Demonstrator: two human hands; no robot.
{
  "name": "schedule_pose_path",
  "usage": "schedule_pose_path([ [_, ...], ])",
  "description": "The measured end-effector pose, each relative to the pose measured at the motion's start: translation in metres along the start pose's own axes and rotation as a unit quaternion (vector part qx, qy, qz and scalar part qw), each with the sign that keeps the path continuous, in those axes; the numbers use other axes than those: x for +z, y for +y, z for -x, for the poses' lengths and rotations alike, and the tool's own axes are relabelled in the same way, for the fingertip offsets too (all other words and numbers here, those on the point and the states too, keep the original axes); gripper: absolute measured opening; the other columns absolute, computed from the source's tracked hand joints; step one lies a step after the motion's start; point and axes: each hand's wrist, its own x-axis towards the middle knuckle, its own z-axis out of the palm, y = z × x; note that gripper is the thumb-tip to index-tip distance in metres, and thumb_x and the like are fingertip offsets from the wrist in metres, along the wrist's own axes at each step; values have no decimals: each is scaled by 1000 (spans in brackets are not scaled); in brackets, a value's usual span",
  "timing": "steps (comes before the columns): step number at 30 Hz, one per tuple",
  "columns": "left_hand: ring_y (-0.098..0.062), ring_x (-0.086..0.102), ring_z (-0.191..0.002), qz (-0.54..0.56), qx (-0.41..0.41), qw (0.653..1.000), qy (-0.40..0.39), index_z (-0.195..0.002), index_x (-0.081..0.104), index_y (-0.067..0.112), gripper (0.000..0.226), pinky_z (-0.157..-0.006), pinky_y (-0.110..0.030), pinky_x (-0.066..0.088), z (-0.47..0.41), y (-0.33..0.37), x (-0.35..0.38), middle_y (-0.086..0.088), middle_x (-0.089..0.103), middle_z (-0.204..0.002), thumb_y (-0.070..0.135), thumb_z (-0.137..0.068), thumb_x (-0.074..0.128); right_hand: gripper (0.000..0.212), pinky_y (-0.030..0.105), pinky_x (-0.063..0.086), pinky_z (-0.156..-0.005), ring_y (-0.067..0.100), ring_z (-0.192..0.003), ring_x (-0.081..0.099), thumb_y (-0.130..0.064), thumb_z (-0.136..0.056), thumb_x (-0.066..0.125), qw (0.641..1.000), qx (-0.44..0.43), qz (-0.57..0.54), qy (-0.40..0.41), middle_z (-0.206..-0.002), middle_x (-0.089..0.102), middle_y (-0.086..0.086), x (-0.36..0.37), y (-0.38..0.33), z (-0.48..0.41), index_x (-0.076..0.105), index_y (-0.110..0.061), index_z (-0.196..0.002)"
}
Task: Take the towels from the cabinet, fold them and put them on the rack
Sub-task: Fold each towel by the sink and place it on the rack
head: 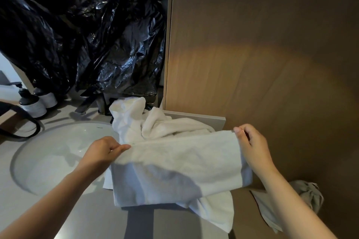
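A white towel [178, 165] is held flat and stretched between both hands, just above the grey counter [77, 219] and to the right of the oval sink basin [58, 151]. The left hand [104, 151] pinches the towel's far left corner between thumb and curled fingers; the right hand [252, 145] grips the far right corner, its fingers curled round the edge. The towel's near edge droops onto the counter, and a second white cloth [217, 213] shows from under it and hangs over the counter's front edge. Behind the held towel lies a crumpled heap of white towels [136, 122], bunched up against the faucet [91, 101] and spilling toward the basin's rim. Crinkled black plastic sheeting [87, 35] covers the wall above the faucet; a tall wooden panel [262, 44] fills the right side, close beside the right hand. Two dark pump bottles [33, 105] stand at the far left of the counter, with a black strap [29, 122] looped in front of them. A grey rumpled cloth [308, 194] lies low on the right, partly hidden by the right forearm.
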Motion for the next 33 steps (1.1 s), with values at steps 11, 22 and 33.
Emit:
schedule_pose_path([
  [11,-12,57,-44,38,-43,994,90,-50,68,18,41,-45,-30,50,-6,21,-3,1,63,-53,50,-70,79,8,21,44,-76,1,-92,56,-28,-100,54,992,32,-48,115,-98,59,-16,11,-3,-2,56,-28,-107],
  [22,-15,58,-69,77,-38,996,-33,-70,67,11,43,-62,-24,42,-3,10,22,-6,65,-73,51,-84,65,8,16,44,-75,1,-94,57,-27,-101,51,995,-63,21,79,-96,58,-20,-5,-17,-23,56,-32,-103],
  [33,-20,54,-90,-71,104,989,-72,-97,66,3,30,-81,-27,43,13,6,17,-5,57,-97,28,-100,49,8,24,46,-73,10,-89,57,-21,-100,52,987,-117,73,85,-96,61,-5,-19,-44,-26,60,-22,-101],
])
